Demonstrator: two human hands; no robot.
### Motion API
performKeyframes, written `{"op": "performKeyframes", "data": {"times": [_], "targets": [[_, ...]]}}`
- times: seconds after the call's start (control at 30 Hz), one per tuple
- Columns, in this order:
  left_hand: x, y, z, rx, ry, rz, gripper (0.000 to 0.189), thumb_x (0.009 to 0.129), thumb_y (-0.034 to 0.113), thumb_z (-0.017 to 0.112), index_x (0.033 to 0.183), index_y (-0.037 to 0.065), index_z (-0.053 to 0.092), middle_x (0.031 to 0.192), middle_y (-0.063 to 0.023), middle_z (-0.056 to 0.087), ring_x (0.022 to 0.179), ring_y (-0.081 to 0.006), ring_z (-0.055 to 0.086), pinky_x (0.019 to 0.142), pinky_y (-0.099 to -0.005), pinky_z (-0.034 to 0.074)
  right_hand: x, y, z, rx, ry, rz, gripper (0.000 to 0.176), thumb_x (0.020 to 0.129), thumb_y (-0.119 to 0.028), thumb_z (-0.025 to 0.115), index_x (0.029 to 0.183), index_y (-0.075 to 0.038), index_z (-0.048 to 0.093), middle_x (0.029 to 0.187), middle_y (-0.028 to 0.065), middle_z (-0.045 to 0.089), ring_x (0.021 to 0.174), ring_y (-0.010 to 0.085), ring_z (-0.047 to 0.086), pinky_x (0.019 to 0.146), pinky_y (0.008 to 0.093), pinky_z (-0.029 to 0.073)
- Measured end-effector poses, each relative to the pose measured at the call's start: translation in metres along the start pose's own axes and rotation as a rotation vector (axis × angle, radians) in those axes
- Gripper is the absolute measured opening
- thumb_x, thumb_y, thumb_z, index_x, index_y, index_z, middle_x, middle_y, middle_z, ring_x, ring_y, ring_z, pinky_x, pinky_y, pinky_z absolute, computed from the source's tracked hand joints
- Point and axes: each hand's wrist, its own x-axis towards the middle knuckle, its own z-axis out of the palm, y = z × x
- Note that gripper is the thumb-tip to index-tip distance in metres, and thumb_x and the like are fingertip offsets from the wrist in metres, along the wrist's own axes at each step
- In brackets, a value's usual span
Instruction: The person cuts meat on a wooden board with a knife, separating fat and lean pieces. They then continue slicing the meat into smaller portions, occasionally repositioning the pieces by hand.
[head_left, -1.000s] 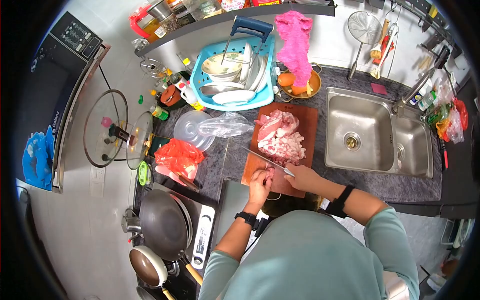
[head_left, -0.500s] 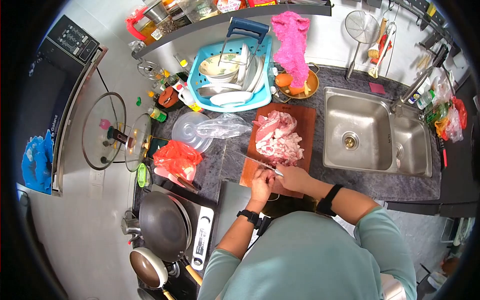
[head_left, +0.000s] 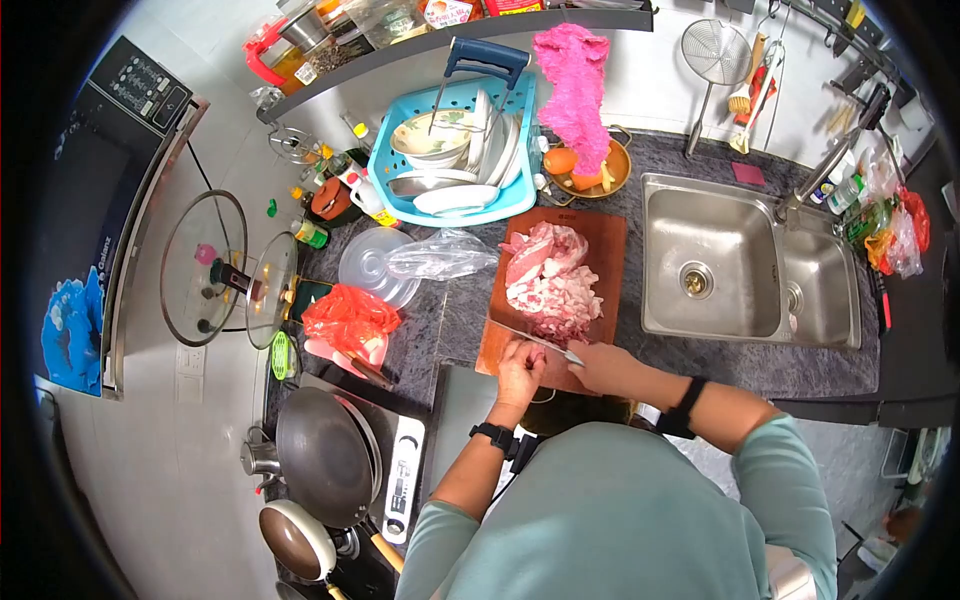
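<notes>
Raw meat point(head_left: 552, 290), part in a large slab and part cut into small pieces, is heaped on the brown cutting board point(head_left: 603, 235). My right hand point(head_left: 606, 369) grips a kitchen knife point(head_left: 530, 339) by its handle, and the blade points left across the near part of the board. Just below the blade, my left hand point(head_left: 520, 374) rests on the board's near left corner with curled fingers. Whatever lies under those fingertips is too small and hidden to make out.
A double sink point(head_left: 712, 325) is on the right. Behind the board stand a blue dish rack point(head_left: 405, 205) and a pan point(head_left: 622, 170) under a pink cloth point(head_left: 572, 90). Leftward lie a plastic lid point(head_left: 365, 262), a red bag point(head_left: 350, 318) and a wok point(head_left: 322, 455).
My right hand has drawn back a little to the right and toward me, taking the knife along. My left hand stays at nearly the same spot, and the view has shifted slightly.
</notes>
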Motion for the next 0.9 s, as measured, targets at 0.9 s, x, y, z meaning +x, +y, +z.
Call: {"op": "performKeyframes", "data": {"times": [0.9], "targets": [[0.019, -0.02, -0.023, 0.066, -0.053, 0.111, 0.016, 0.078, 0.004, 0.069, 0.094, 0.007, 0.069, 0.098, -0.0128, 0.067, 0.092, -0.0334, 0.065, 0.081, -0.0405, 0.053, 0.053, -0.015, 0.02, 0.111, 0.011, 0.063, 0.032, 0.093, -0.029, 0.057, 0.113, -0.005, 0.05, 0.096, 0.027, 0.067, 0.092, 0.0457, 0.065, 0.08, 0.0561, 0.05]]}}
